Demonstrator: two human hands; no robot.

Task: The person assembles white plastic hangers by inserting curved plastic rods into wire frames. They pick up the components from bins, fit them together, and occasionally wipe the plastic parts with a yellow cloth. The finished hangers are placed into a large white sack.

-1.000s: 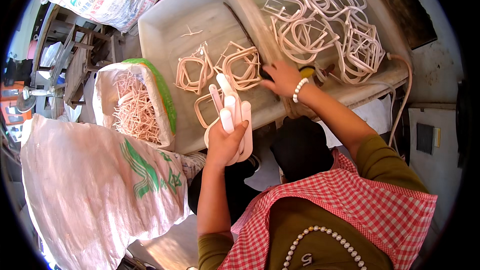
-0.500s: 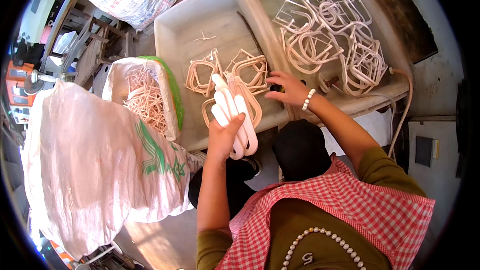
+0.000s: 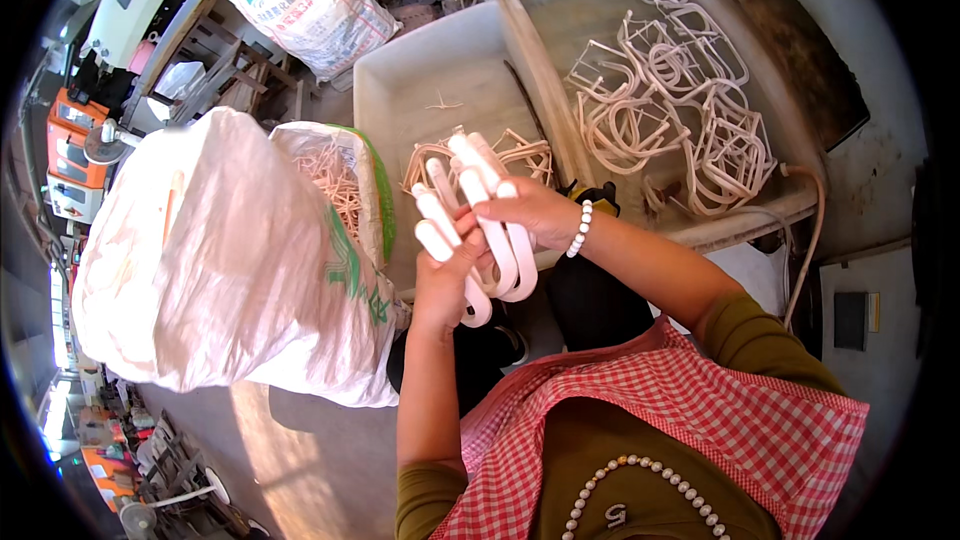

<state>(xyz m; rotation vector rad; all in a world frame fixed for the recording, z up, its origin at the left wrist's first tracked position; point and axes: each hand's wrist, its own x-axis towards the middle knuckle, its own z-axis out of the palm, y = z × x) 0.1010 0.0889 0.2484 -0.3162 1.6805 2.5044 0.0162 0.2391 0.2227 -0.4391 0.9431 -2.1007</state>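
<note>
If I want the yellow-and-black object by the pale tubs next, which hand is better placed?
Probably the right hand: it sits beside the yellow-and-black object, while the left hand is farther away. Both hold pale pink U-shaped pieces, so the right likely needs freeing first.

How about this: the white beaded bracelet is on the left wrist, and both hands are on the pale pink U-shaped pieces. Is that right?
Not quite: the head view shows the white beaded bracelet on the right wrist. Both the left hand and right hand are on the pale pink U-shaped pieces.
</note>
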